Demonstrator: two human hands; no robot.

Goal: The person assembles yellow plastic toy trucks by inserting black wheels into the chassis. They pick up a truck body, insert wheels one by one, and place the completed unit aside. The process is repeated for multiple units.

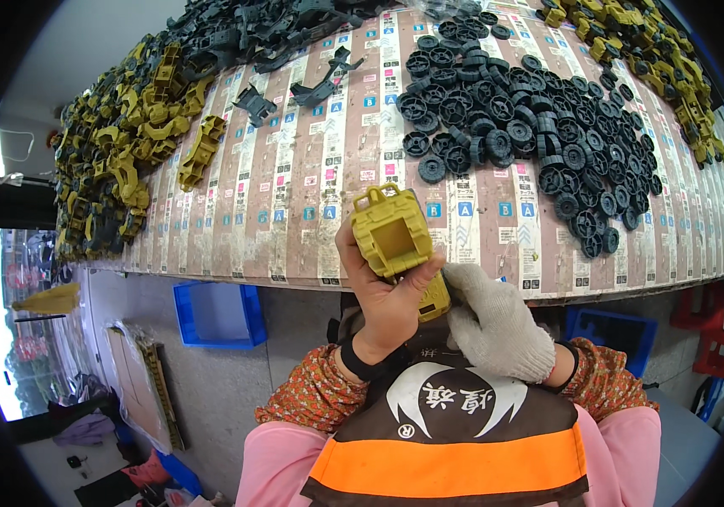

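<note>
A yellow plastic toy truck body (393, 226) is held up in front of my apron, just off the near edge of the table. Bare fingers and thumb of my left hand (383, 308) wrap round its middle, and its square opening faces up. My right hand (501, 325), in a white knitted glove, is closed against the lower right end of the same toy. Its fingertips are partly hidden there, so any small part between them does not show. Beyond my hands lies a heap of black toy wheels (522, 127) on the table.
The table (294, 228) is covered with printed sheeting. Yellow toy bodies (125, 152) are heaped at left, dark grey chassis parts (269, 25) at the back, and more yellow toys (666, 68) at far right. Blue bins (220, 314) and red crates (717, 351) stand below.
</note>
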